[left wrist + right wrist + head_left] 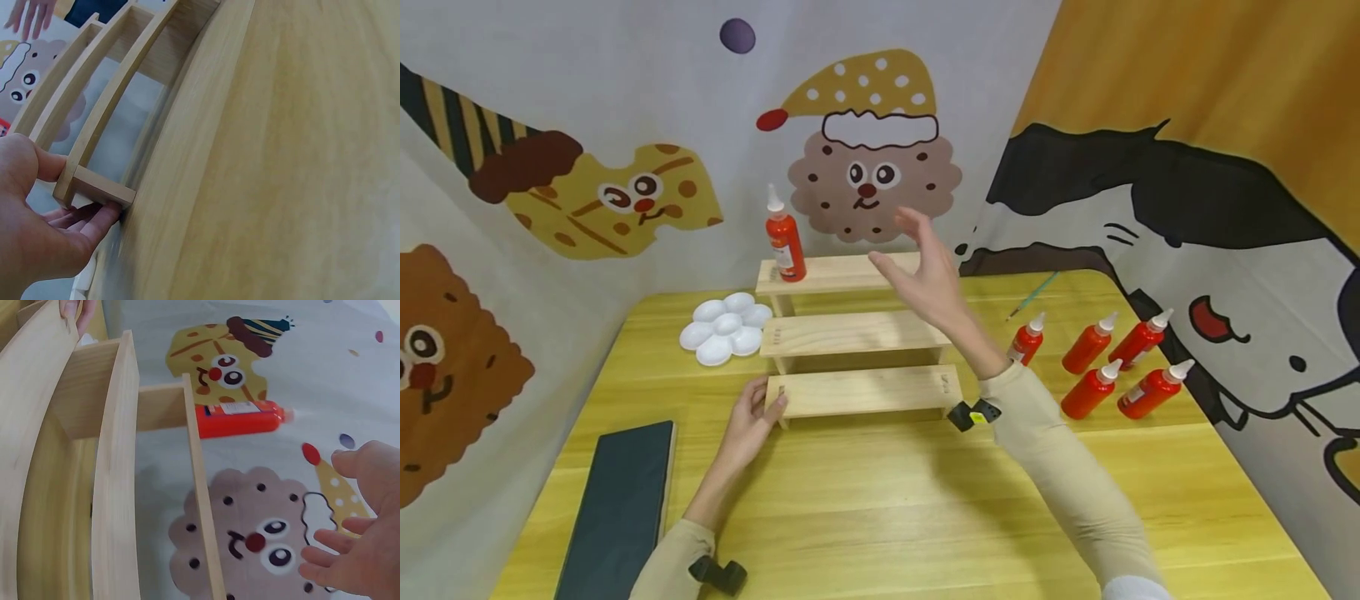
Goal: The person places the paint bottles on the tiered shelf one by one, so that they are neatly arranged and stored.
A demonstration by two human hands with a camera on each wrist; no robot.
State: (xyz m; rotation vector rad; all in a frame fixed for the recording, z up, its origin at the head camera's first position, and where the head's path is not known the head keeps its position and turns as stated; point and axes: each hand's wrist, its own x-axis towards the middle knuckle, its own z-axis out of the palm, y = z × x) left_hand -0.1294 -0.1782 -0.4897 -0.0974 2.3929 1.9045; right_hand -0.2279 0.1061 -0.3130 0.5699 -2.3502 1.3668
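Here, left hand [752,422] grips rack [865,394] by its edge, right hand [932,282] apart.

A white flower-shaped palette [727,326] sits left of center on a yellow wood-grain table [865,517], a dark, book-like slab [617,508] at lower left and a teal-handled paintbrush [1033,295] right of center. Behind, cartoon-printed fabric [640,58] fills the upper frame, a smiling cookie [895,196] in a polka-dot cap [880,83] at upper center.
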